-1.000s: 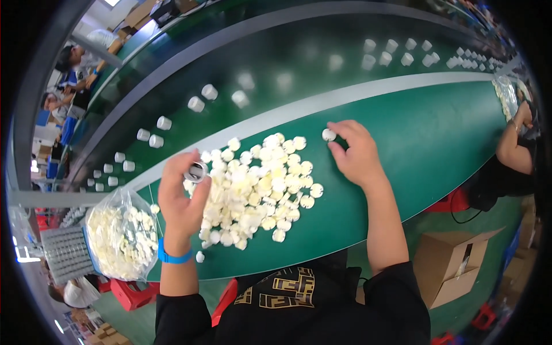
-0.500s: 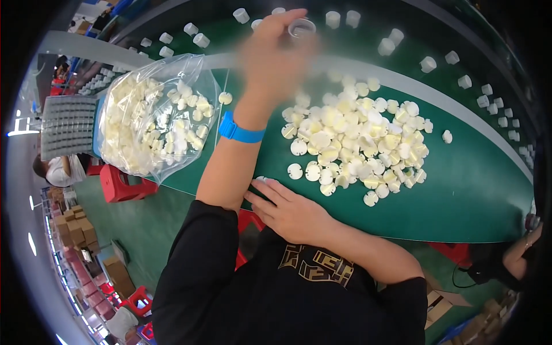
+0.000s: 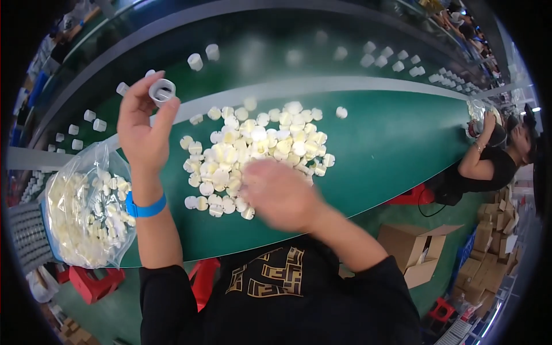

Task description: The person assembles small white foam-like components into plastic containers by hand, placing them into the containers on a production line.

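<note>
My left hand (image 3: 144, 123), with a blue band at the wrist, is raised over the near border of the conveyor. Its thumb and fingers are closed round a small white cylindrical cup (image 3: 162, 92), whose round opening faces up and looks dark inside. On the green table lies a loose heap of round, notched, cream-white discs (image 3: 259, 135). My right hand (image 3: 279, 192) is at the near side of this heap, touching or just above the discs. Motion smears its fingers, so whether it holds a disc is unclear.
A clear plastic bag (image 3: 92, 207) full of similar discs lies at the left. Beyond the table's pale rail runs a green conveyor (image 3: 259, 43) carrying several white cups. Another person (image 3: 489, 161) works at the far right end. An open cardboard box (image 3: 417, 253) stands below the table.
The view has swung to the right. My left hand has drawn back from the conveyor with the cup. My right hand has gone from the table's edge to the disc heap.
</note>
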A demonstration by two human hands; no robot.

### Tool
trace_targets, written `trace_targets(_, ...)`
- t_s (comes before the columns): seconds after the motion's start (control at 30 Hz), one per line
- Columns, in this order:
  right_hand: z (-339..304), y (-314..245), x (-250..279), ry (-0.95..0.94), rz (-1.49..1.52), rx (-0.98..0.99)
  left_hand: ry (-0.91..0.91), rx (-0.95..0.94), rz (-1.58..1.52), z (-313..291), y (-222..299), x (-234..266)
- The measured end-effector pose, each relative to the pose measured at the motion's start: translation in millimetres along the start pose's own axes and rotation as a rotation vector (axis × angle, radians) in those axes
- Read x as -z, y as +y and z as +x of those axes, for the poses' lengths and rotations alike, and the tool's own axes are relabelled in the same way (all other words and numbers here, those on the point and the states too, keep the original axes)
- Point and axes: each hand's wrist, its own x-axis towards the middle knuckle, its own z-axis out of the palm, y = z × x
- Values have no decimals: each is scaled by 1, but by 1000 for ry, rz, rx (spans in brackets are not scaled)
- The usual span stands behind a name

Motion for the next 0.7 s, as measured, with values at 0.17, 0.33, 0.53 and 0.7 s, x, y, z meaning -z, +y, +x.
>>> trace_targets(0.17, -77, 113, 72, 546, -133, -589, -275, -13, 71, -14, 24, -21)
trace_targets(0.33, -92, 169, 61, 397, -261, -458, -537, 156, -95, -36, 60, -51)
trace_targets(0.53, -81, 156, 63, 350, -301, -583, -715, 117, -237, -56, 67, -73)
trace_targets(0.7, -86, 59, 48, 664, 149, -522, -732, 210, -271, -63, 69, -76)
